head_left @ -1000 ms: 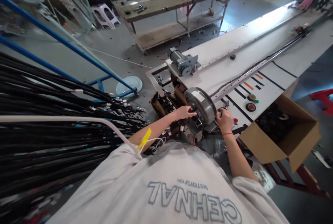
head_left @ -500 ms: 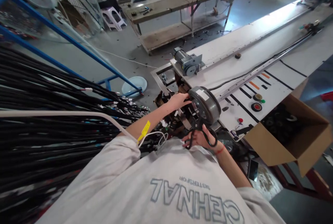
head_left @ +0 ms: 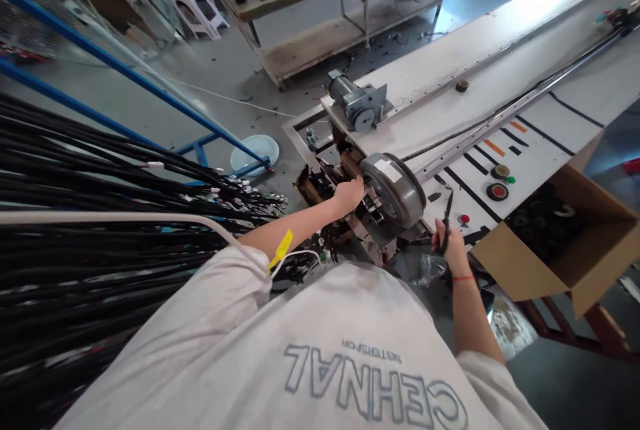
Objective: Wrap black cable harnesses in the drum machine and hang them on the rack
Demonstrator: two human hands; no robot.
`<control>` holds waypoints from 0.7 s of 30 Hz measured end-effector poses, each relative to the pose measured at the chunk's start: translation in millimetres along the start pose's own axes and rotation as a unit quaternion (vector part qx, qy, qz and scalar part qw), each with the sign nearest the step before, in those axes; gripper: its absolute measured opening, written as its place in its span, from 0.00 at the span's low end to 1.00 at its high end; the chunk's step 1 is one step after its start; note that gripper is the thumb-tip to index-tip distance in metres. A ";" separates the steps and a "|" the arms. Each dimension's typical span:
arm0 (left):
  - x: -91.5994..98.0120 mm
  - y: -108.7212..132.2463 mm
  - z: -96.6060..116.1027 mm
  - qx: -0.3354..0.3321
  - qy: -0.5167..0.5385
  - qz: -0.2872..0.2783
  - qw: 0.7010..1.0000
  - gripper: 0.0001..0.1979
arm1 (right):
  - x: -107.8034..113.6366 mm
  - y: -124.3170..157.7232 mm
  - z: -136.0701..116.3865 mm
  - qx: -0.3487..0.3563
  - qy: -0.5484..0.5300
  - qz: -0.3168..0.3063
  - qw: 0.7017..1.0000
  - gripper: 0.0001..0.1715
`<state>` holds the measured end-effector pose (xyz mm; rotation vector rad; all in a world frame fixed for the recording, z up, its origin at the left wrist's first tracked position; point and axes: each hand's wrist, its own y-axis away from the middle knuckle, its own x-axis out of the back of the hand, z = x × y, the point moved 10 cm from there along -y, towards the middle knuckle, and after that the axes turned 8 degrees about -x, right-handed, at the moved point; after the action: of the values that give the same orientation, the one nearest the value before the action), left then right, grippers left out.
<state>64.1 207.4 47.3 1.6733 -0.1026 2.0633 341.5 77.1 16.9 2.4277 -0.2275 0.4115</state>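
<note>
Scissors (head_left: pixel 449 212), held in the right hand (head_left: pixel 451 248) by curled fingers near the bench's (head_left: pixel 435 117) near corner, could nick the left hand (head_left: pixel 349 197), bent beside the grey drum (head_left: pixel 412 198), its grip unclear, if swung inward.

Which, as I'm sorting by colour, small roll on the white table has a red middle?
The black roll nearest the cardboard box; the tan roll beyond it and the farther brown roll show no red.
</note>
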 end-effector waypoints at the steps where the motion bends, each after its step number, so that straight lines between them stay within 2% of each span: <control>1: -3.0 -1.9 -1.9 0.025 -0.037 -0.012 0.999 0.18 | 15.8 -16.3 -1.1 -0.023 0.056 0.039 0.997 0.27; 3: -9.0 -5.9 -4.8 0.053 -0.060 -0.034 0.996 0.16 | 45.6 -32.7 -15.2 -0.025 0.145 0.135 0.980 0.23; 5: -13.7 -8.7 -6.4 0.058 -0.056 -0.033 0.996 0.16 | 61.6 -21.0 -36.8 0.033 0.157 0.220 0.962 0.20; 6: -15.3 -9.1 -8.0 0.062 -0.051 -0.023 0.997 0.16 | 58.4 -9.3 -42.0 0.058 0.130 0.225 0.964 0.20; 7: -16.2 -8.8 -9.3 0.062 -0.046 -0.006 0.997 0.18 | 44.8 1.4 -40.6 0.065 0.080 0.186 0.977 0.20; 8: -16.7 -8.2 -10.5 0.061 -0.041 0.010 0.997 0.19 | 19.5 10.1 -33.1 0.046 0.024 0.106 0.993 0.21; 9: -17.1 -7.4 -11.2 0.057 -0.037 0.024 0.997 0.20 | -16.6 18.9 -22.1 0.006 -0.032 -0.005 0.999 0.22; 10: -16.8 -6.4 -12.0 0.052 -0.032 0.033 0.998 0.20 | -58.5 30.0 -9.9 -0.048 -0.079 -0.124 0.988 0.21; 11: -15.5 -5.4 -12.7 0.046 -0.026 0.038 0.998 0.21 | -97.7 41.5 -0.1 -0.100 -0.120 -0.220 0.963 0.19; 12: -12.7 -4.0 -13.4 0.041 -0.019 0.041 0.998 0.21 | -130.3 49.2 7.4 -0.146 -0.161 -0.282 0.934 0.17; 13: -8.4 -1.9 -14.3 0.036 -0.011 0.044 0.998 0.21 | -154.6 50.3 12.6 -0.183 -0.205 -0.305 0.912 0.15; 14: -2.9 1.1 -15.2 0.034 -0.002 0.045 0.998 0.21 | -171.1 45.2 15.9 -0.208 -0.253 -0.295 0.897 0.14; 15: 3.3 5.1 -15.6 0.031 0.006 0.046 0.998 0.21 | -180.5 36.5 18.5 -0.221 -0.300 -0.262 0.890 0.13; 17: 15.9 16.5 -14.0 0.019 0.021 0.048 0.998 0.20 | -185.2 21.4 22.2 -0.212 -0.359 -0.188 0.889 0.14; 19: 26.9 31.7 -9.1 -0.008 0.032 0.056 0.998 0.20 | -185.9 18.9 23.1 -0.183 -0.324 -0.181 0.910 0.15; 21: 34.8 49.9 -2.7 -0.054 0.040 0.071 0.995 0.20 | -192.4 28.1 21.9 -0.159 -0.214 -0.246 0.932 0.17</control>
<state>36.5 175.2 91.2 1.5562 -0.3096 2.1842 159.3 52.8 -49.9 2.1216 0.1266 -0.3588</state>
